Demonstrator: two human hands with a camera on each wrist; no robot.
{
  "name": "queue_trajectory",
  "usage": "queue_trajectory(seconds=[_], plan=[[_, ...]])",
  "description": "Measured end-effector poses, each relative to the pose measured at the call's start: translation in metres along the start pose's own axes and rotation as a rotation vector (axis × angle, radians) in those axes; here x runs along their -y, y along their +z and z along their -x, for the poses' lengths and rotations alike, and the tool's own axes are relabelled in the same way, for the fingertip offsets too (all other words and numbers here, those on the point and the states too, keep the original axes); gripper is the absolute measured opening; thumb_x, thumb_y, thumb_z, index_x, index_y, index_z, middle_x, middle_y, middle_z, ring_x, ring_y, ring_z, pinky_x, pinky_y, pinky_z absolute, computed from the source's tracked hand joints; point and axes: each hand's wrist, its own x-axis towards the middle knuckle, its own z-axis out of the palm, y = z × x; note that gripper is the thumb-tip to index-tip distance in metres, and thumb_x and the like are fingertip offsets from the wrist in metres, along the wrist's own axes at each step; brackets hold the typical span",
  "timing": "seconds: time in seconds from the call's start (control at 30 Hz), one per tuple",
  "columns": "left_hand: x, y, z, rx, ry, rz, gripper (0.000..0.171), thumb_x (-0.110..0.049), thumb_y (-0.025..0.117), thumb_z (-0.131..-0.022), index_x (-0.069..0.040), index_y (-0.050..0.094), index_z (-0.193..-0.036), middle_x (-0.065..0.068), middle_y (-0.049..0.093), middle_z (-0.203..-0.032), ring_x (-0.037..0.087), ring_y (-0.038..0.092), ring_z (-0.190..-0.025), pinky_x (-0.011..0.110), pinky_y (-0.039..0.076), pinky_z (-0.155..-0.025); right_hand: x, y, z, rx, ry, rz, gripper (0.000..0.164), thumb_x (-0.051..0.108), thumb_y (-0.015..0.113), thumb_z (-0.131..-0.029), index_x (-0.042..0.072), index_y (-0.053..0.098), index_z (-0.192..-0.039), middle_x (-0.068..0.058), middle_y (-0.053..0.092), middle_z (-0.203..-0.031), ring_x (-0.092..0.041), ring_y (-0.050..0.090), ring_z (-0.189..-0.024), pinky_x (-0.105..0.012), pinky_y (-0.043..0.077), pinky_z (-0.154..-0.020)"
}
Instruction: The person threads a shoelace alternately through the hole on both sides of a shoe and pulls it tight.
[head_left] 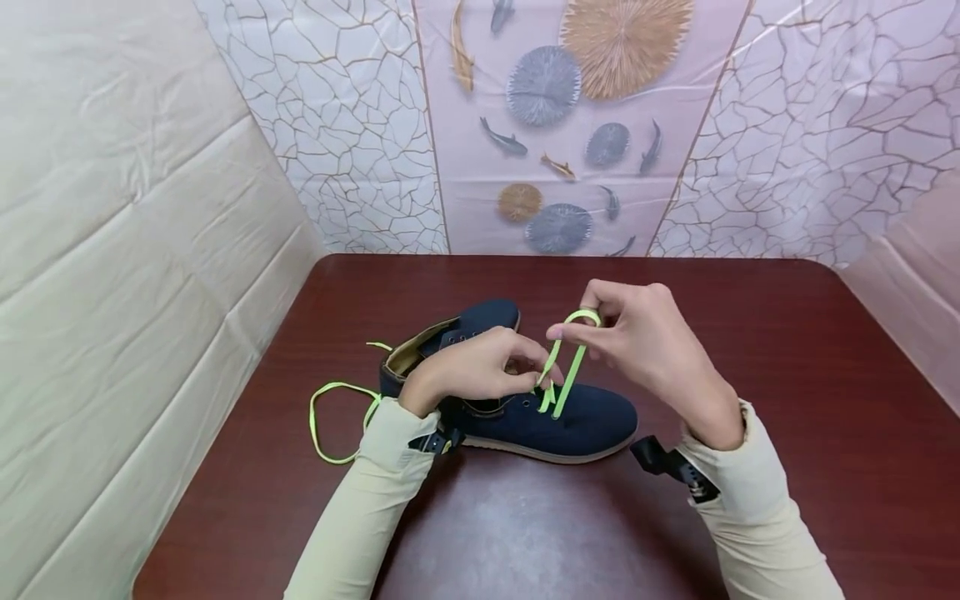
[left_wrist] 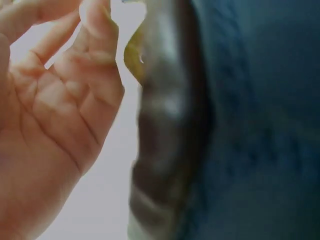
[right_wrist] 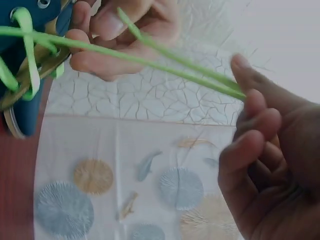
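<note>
A navy lace-up shoe (head_left: 592,421) lies side-on on the table, its toe to the right. A neon green shoelace (head_left: 570,383) runs through its front eyelets. Above the toe my right hand (head_left: 645,337) pinches the lace between thumb and fingers, drawing it up into a narrow loop. My left hand (head_left: 487,362) is over the shoe's eyelets, fingertips at the other strand of that loop; in the right wrist view its thumb (right_wrist: 112,22) and fingers pinch near the lace's end. The left wrist view shows the left palm (left_wrist: 65,110) beside the shoe's blurred dark collar edge (left_wrist: 167,125).
A second navy shoe (head_left: 491,315) stands behind, partly hidden. Another stretch of green lace (head_left: 313,425) curls on the dark red table (head_left: 247,500) at the left. Patterned sheeting (head_left: 360,125) rises at the table's back, with pale sheeting (head_left: 112,292) along the left side.
</note>
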Motion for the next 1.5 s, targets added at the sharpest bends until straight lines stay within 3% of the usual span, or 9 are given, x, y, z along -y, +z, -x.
queue_trajectory(seconds=[0.17, 0.3, 0.47, 0.6, 0.77, 0.97, 1.13, 1.33, 1.5], plan=[[-0.003, 0.011, -0.006, 0.023, 0.043, 0.04, 0.016, -0.015, 0.067, -0.105, -0.009, 0.079, -0.114, -0.001, 0.076, -0.101, 0.004, 0.066, -0.084, 0.025, 0.054, -0.082, -0.004, -0.003, 0.0, -0.044, 0.193, -0.245, 0.035, 0.033, 0.087, -0.09, 0.011, 0.064, -0.077, 0.001, 0.057, -0.052, -0.017, 0.051, -0.045, -0.028, 0.042, -0.046], [-0.002, 0.02, -0.012, -0.009, 0.091, 0.056, 0.017, -0.02, 0.068, -0.105, -0.008, 0.08, -0.104, -0.002, 0.072, -0.093, 0.007, 0.06, -0.079, 0.024, 0.051, -0.076, -0.01, -0.008, -0.001, -0.08, 0.312, -0.453, 0.036, 0.03, 0.083, -0.094, 0.005, 0.062, -0.079, 0.004, 0.047, -0.049, -0.011, 0.043, -0.046, -0.029, 0.034, -0.044], [-0.005, 0.023, -0.011, -0.041, 0.103, 0.176, 0.017, -0.017, 0.068, -0.105, -0.007, 0.078, -0.098, 0.009, 0.072, -0.085, 0.02, 0.062, -0.072, 0.029, 0.053, -0.067, -0.016, -0.014, -0.004, -0.15, 0.398, -0.574, 0.034, 0.037, 0.075, -0.1, 0.005, 0.064, -0.096, 0.006, 0.054, -0.053, -0.008, 0.046, -0.046, -0.024, 0.039, -0.044], [-0.008, 0.02, -0.008, -0.105, 0.084, 0.248, 0.018, -0.015, 0.064, -0.107, -0.007, 0.079, -0.1, 0.005, 0.077, -0.089, 0.024, 0.066, -0.071, 0.037, 0.056, -0.064, -0.027, -0.015, -0.008, -0.145, 0.38, -0.474, 0.039, 0.04, 0.065, -0.106, 0.001, 0.064, -0.106, 0.003, 0.063, -0.061, -0.011, 0.052, -0.047, -0.025, 0.045, -0.045], [-0.013, 0.017, -0.004, -0.234, 0.096, 0.285, 0.022, -0.011, 0.059, -0.109, -0.003, 0.078, -0.104, 0.003, 0.076, -0.085, 0.024, 0.063, -0.068, 0.044, 0.053, -0.062, -0.049, -0.007, -0.014, -0.059, 0.353, -0.199, 0.037, 0.037, 0.06, -0.109, 0.001, 0.067, -0.107, -0.006, 0.067, -0.071, -0.017, 0.058, -0.052, -0.028, 0.048, -0.047], [-0.018, 0.013, -0.004, -0.383, 0.075, 0.335, 0.023, -0.011, 0.056, -0.111, -0.002, 0.076, -0.104, 0.011, 0.073, -0.081, 0.027, 0.058, -0.063, 0.041, 0.048, -0.056, -0.064, 0.007, -0.018, 0.293, 0.368, -0.109, 0.039, 0.03, 0.061, -0.109, 0.002, 0.057, -0.136, -0.018, 0.074, -0.103, -0.025, 0.065, -0.061, -0.038, 0.056, -0.056], [-0.02, 0.011, -0.007, -0.451, 0.055, 0.356, 0.023, -0.013, 0.057, -0.11, -0.001, 0.074, -0.1, 0.006, 0.072, -0.078, 0.041, 0.051, -0.059, 0.029, 0.041, -0.051, -0.063, 0.008, -0.014, 0.496, 0.228, -0.082, 0.054, 0.023, 0.069, -0.105, 0.006, 0.045, -0.15, -0.014, 0.07, -0.112, -0.023, 0.065, -0.067, -0.037, 0.056, -0.067], [-0.021, 0.011, -0.01, -0.446, 0.058, 0.372, 0.025, -0.011, 0.056, -0.111, 0.001, 0.073, -0.098, 0.006, 0.073, -0.078, 0.046, 0.049, -0.06, 0.028, 0.042, -0.052, -0.054, 0.017, -0.014, 0.368, -0.013, -0.084, 0.029, 0.009, 0.075, -0.099, 0.01, 0.068, -0.127, 0.002, 0.069, -0.089, -0.015, 0.064, -0.08, -0.032, 0.052, -0.074], [-0.023, 0.009, -0.008, -0.446, 0.057, 0.351, 0.023, -0.012, 0.057, -0.11, -0.003, 0.075, -0.099, 0.005, 0.073, -0.078, 0.037, 0.053, -0.058, 0.029, 0.045, -0.053, -0.053, 0.031, -0.017, 0.242, -0.008, 0.015, 0.009, 0.005, 0.071, -0.1, 0.012, 0.075, -0.097, 0.0, 0.067, -0.081, -0.016, 0.062, -0.072, -0.033, 0.051, -0.069]])
